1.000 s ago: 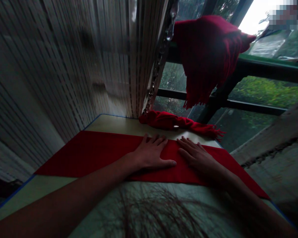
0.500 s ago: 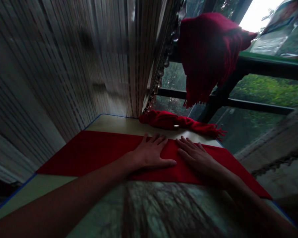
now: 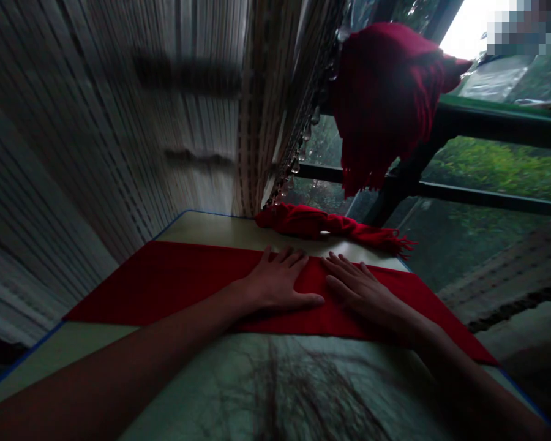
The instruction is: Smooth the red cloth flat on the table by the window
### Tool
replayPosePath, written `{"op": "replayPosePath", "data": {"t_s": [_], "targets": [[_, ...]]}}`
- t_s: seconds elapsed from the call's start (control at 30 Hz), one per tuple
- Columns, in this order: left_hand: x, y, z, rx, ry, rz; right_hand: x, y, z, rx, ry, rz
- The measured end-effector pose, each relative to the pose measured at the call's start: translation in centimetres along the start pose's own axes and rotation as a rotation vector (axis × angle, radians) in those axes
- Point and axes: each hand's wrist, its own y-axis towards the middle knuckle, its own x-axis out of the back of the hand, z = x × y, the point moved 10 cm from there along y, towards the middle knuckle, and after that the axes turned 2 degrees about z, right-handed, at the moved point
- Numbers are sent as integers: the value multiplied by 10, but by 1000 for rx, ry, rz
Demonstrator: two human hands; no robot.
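A long red cloth (image 3: 179,285) lies flat across the table, reaching both side edges; its surface looks smooth. My left hand (image 3: 280,278) rests palm down on the middle of it, fingers spread and thumb pointing right. Just to the right, my right hand (image 3: 360,288) is laid flat on the same cloth, its fingers stretched toward the far edge. A small gap separates the two hands. Behind them, a bunched red scarf (image 3: 303,222) with a fringed end lies along the table's far edge.
Another fringed red scarf (image 3: 386,104) hangs at the window with dark bars (image 3: 487,199). A striped curtain (image 3: 202,122) borders the table's left and back. The pale table (image 3: 211,228) has a blue edge. Dark hair strands (image 3: 312,392) blur the bottom foreground.
Both hands stay flat in nearly the same place on the cloth. The view has shifted slightly, and the hair strands at the bottom have moved.
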Motion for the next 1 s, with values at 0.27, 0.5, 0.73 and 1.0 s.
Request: {"op": "replayPosePath", "data": {"t_s": [0.27,0.5,0.73,1.0], "targets": [[0,-1,0,10,6,11,5,0,-1,-3,-11,-36],[0,-1,0,10,6,11,3,1,-9,-1,-12,-42],[2,-1,-1,15,-1,17,7,1,-4,15,-16,-80],[4,-2,-1,7,-21,-27,3,3,-6,28,-4,-60]]}}
